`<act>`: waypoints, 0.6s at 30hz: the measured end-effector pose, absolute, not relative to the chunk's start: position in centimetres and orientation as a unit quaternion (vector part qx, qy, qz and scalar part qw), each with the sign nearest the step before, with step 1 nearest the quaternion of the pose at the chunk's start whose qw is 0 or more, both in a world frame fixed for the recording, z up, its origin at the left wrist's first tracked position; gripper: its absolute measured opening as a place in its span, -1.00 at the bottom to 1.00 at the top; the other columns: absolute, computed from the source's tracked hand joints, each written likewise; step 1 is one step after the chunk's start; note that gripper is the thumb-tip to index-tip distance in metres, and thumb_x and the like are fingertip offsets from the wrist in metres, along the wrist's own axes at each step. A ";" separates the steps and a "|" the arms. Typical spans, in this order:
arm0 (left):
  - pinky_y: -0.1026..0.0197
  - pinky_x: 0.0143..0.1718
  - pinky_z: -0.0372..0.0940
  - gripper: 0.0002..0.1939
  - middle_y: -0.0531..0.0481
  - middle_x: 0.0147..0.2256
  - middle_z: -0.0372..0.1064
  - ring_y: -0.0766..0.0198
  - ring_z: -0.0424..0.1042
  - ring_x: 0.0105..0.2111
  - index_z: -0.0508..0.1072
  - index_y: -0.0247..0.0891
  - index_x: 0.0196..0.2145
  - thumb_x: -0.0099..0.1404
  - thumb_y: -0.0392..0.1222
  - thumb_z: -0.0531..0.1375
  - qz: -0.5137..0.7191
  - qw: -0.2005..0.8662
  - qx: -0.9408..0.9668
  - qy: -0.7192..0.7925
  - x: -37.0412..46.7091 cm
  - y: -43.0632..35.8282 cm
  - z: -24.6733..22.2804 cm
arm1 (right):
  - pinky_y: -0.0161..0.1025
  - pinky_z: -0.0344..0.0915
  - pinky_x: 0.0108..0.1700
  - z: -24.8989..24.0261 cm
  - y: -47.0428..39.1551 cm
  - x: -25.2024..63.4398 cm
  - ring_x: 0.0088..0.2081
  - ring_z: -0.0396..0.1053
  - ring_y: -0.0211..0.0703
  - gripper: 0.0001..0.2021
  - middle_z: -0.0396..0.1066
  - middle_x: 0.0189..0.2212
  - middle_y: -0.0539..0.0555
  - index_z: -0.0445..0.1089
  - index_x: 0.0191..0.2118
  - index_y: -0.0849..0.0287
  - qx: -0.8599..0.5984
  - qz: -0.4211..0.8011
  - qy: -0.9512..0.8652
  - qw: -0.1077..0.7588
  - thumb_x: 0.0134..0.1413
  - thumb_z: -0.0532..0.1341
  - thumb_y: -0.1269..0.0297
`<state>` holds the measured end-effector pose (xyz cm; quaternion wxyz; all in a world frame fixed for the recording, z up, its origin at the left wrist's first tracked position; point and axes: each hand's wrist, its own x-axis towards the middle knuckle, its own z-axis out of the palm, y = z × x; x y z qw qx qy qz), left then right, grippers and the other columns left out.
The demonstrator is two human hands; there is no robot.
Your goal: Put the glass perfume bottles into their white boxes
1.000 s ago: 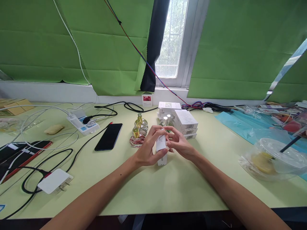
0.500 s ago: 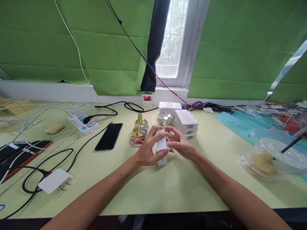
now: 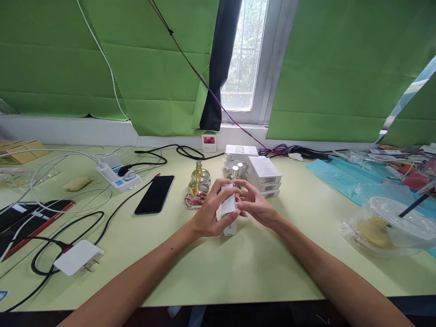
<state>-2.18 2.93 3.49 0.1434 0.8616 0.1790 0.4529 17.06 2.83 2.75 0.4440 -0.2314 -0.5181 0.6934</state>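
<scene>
- White box (image 3: 228, 202): between both hands, over the near-middle of the table (image 3: 272, 277), in front of the bottles. Probably there for easy reach and a clear view.
- Left hand (image 3: 210, 213): partly closed around the box, fingers over the far side, thumb across the near face. Looks like the steadying grip, with the box braced between thumb and fingers.
- Right hand (image 3: 257, 204): half curled, thumb and fingertips at the box's right edge. Seems the finer-working hand; can't tell if it pinches anything, as the fingers overlap.
- Box's lower part shows under the left thumb; can't tell if it rests on the table.
- Gold-capped bottles (image 3: 195, 200): upright in a row just left of the hands, likely lined up to stay handy and stable.
- Silver-capped bottles (image 3: 235, 171): behind the hands, partly hidden, beside the boxes.
- Stacked boxes (image 3: 265, 169): piled flat, right of those bottles, presumably to save space.
- Phone (image 3: 155, 194): flat, left, apart from the hands.
</scene>
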 end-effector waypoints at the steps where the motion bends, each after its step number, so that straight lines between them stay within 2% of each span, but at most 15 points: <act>1: -0.10 0.01 0.35 -0.59 -0.25 -0.05 0.28 -0.08 0.26 0.09 0.36 -0.22 0.11 0.40 0.02 0.14 0.454 0.143 0.862 0.177 -2.2 2.9 3.5 | -0.37 0.13 -0.51 2.7 2.8 17.0 -0.43 0.24 -0.31 -0.34 0.22 -0.45 -0.14 0.30 0.06 0.03 -0.231 0.694 -0.518 0.444 -0.18 0.55 0.23; 18: -0.10 0.08 0.34 -0.61 -0.25 0.01 0.30 -0.10 0.25 0.19 0.39 -0.21 0.10 0.39 -0.02 0.18 0.460 0.162 0.854 0.182 -1.8 2.5 3.8 | -0.35 0.17 -0.48 2.6 3.1 17.4 -0.43 0.23 -0.30 -0.33 0.22 -0.45 -0.14 0.28 0.09 0.04 -0.213 0.707 -0.513 0.437 -0.16 0.52 0.28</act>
